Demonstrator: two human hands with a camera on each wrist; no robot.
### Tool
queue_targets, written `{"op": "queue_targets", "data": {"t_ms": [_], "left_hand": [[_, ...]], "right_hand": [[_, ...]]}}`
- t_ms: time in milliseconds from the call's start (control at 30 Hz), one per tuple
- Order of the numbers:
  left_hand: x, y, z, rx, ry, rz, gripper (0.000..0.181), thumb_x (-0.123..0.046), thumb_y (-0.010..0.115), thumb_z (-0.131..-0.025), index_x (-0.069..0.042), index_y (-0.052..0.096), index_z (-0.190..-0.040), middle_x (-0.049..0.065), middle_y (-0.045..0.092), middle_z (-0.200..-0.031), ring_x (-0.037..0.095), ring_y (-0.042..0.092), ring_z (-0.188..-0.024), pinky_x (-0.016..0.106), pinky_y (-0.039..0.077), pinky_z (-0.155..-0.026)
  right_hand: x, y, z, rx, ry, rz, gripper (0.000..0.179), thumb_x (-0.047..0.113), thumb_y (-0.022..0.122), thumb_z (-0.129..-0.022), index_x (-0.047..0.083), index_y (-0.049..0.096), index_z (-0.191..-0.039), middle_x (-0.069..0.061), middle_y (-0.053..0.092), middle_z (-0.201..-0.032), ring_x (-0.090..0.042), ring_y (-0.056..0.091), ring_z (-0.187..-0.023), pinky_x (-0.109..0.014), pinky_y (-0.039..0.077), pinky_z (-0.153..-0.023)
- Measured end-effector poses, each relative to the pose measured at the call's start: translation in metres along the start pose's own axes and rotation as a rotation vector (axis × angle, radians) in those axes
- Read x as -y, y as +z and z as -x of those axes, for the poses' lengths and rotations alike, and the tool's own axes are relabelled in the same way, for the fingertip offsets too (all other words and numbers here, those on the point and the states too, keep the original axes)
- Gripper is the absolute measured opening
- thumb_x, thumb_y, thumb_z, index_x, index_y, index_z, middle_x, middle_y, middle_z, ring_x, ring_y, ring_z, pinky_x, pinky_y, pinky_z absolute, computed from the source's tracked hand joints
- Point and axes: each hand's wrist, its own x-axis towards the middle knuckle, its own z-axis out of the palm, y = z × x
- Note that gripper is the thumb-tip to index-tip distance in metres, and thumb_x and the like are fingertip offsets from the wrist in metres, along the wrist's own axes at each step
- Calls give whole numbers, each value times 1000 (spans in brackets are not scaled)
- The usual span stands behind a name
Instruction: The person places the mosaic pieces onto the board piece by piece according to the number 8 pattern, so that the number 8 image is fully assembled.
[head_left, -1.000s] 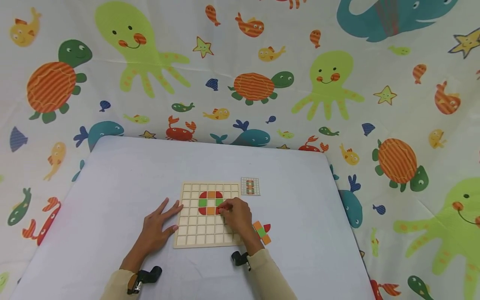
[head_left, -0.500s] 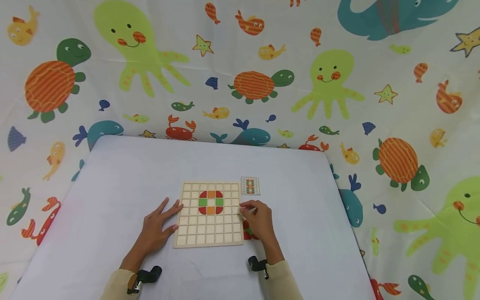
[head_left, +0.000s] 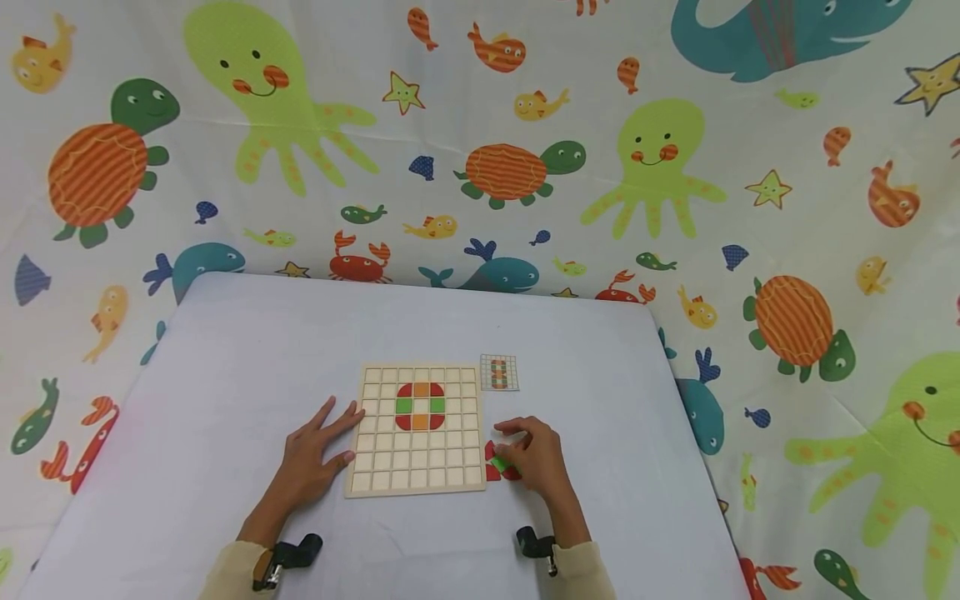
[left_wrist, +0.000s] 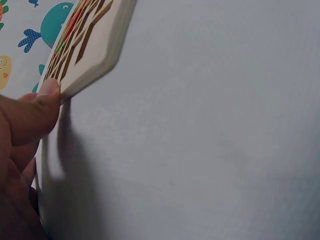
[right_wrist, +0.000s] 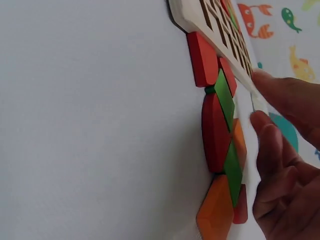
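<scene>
Eight pieces (head_left: 405, 406) in gridded tray (head_left: 419, 460), left hand (head_left: 311, 457) spread against it, right hand (head_left: 538, 458) loosely parted near blocks (right_wrist: 215, 135)

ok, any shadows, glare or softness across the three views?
Head: even light, no strong glare, card too small for fine detail. Left wrist: dim, soft shadow on the table beside the left hand. Right wrist: dim, faint shadow beside the blocks, backdrop pale and soft.
</scene>
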Motion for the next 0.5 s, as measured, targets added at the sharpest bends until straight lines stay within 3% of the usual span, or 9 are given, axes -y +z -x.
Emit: {"op": "queue_targets", "data": {"t_ms": [133,267,500], "left_hand": [[0,1,0,-9,9,-4,71,-10,81,-90,-16,55,-156,15,47,-165,48,26,-160,74,21,-114],[-1,0,0,-2,1,-1,71,-10,81,-90,-16,55,-156,16,46,-166,48,25,-160,74,21,-114],[-4,-2,1,-4,6,-9,71,-7,81,-89,-15,56,-155,15,47,-165,49,26,-159,75,22,-114]], "right_hand": [[-2,4,3,62,-62,98,32,13,92,-82,19,83,-111,-2,71,-106,-14,54,-78,-23,46,-64],[-1,9,4,46,-74,179,28,14,93,-80,22,84,-106,1,69,-102,-12,55,-84,-25,44,-68],[2,11,5,40,-49,194,26,12,93,-81,25,73,-91,4,63,-87,-14,54,-79,-28,42,-64]]}}
